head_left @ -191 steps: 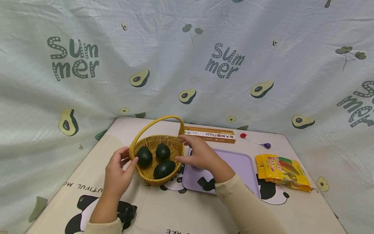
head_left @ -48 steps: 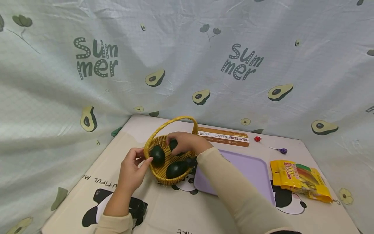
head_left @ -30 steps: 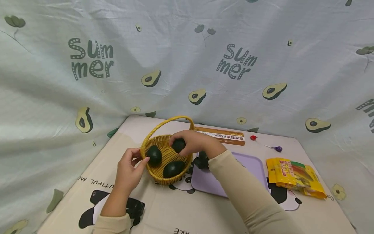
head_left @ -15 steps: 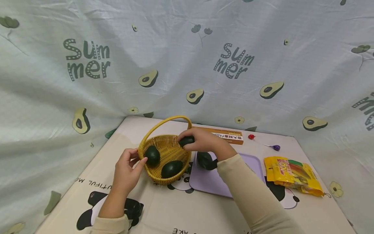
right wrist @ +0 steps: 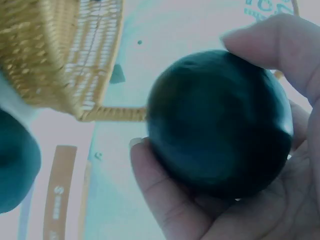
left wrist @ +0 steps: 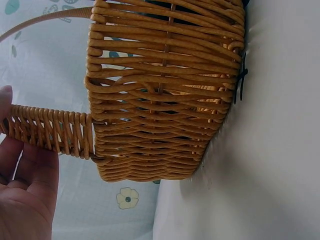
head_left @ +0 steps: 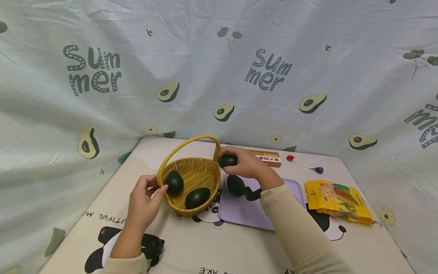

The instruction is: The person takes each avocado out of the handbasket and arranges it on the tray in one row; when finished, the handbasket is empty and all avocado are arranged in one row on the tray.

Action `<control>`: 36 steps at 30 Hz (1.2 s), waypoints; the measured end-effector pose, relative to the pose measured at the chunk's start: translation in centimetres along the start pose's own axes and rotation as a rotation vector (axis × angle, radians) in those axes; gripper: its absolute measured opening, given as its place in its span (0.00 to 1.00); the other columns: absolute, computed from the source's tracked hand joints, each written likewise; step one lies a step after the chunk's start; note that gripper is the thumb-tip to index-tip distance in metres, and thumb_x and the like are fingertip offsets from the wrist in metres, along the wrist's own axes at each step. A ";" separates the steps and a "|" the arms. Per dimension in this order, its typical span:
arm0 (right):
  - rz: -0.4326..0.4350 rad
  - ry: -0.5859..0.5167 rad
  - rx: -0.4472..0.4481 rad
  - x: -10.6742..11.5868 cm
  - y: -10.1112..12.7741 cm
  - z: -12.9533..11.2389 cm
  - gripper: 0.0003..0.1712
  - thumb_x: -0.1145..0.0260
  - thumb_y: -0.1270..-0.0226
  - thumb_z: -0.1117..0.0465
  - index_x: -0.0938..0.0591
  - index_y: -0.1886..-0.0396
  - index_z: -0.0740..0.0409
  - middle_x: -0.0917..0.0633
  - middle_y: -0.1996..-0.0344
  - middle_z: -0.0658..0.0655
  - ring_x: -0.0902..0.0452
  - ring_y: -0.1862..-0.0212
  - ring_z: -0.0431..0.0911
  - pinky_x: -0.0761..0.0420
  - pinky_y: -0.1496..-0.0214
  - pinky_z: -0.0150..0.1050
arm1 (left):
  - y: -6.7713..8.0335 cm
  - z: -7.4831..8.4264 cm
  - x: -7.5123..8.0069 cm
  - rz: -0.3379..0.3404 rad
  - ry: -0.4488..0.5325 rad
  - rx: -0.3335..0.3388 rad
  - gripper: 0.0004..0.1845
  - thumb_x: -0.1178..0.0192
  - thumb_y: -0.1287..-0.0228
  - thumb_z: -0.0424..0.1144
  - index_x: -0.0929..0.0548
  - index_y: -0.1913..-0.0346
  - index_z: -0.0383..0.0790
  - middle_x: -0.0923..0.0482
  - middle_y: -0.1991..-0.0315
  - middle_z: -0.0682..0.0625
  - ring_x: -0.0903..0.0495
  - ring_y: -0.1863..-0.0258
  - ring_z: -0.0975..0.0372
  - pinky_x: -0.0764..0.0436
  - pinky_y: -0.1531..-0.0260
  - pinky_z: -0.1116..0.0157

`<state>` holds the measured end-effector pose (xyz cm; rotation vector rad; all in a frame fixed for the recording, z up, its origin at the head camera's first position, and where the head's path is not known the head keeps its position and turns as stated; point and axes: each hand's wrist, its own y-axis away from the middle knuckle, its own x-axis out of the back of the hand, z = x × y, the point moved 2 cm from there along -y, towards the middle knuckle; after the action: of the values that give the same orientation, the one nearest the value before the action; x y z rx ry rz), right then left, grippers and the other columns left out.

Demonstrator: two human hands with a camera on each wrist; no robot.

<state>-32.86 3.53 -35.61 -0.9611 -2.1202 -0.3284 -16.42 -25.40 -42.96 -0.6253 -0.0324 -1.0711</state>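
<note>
Two hands are at work over the mat. Farthest to the left, the left hand point(head_left: 143, 201) sits against the near left side of the yellow basket point(head_left: 202, 173). Its thumb and fingers are loosely bent and touch the rim where the handle point(left wrist: 47, 131) joins on. I cannot tell if it really grips the handle or only rests there.

Just past those fingers, inside the basket, lies one dark avocado point(head_left: 174, 182). It stands a bit upright with its narrow end pointing away from the person. A second avocado point(head_left: 197, 197) lies further right of that hand, near the front wall, with its long side running left to right.

Next comes the right hand point(head_left: 244, 165), raised just past the right rim of the basket. Its fingers and thumb curl round a held avocado point(right wrist: 220, 122). This one lies sideways, sticking out of the hand to the left, toward the basket.

Right under that hand another avocado point(head_left: 235, 185) rests on the purple tray point(head_left: 246, 211). Behind the hand is a long brown box point(head_left: 270, 157). Well off to the right lies a yellow snack bag point(head_left: 337, 201).
</note>
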 end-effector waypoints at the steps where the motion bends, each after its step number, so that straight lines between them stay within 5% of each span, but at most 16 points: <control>1: 0.017 0.002 -0.011 0.1 0.1 0.3 0.20 0.31 0.35 0.58 0.19 0.44 0.41 0.19 0.46 0.50 0.22 0.50 0.51 0.17 0.52 0.45 | 0.0 0.0 -0.1 0.001 0.002 -0.002 0.20 0.31 0.35 0.26 0.25 0.43 0.34 0.21 0.49 0.45 0.22 0.49 0.74 0.22 0.45 0.82; 19: 0.171 -0.066 -0.226 0.4 1.9 6.0 0.25 0.27 0.40 0.56 0.24 0.44 0.40 0.20 0.45 0.59 0.21 0.50 0.56 0.16 0.51 0.49 | -0.1 -0.1 -0.3 0.012 -0.006 -0.009 0.20 0.32 0.36 0.24 0.25 0.44 0.31 0.21 0.52 0.44 0.22 0.50 0.74 0.22 0.45 0.82; 36: 0.193 -0.008 -0.310 -1.1 3.3 9.6 0.27 0.26 0.38 0.54 0.20 0.39 0.48 0.16 0.45 0.61 0.21 0.48 0.54 0.17 0.52 0.47 | 0.0 -0.2 -0.4 0.019 -0.010 -0.015 0.20 0.32 0.36 0.25 0.25 0.44 0.30 0.21 0.52 0.46 0.19 0.49 0.64 0.23 0.46 0.84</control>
<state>-35.28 10.04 -43.11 -1.3366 -1.9985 -0.5665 -16.64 -25.20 -43.22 -0.6439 -0.0269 -1.0510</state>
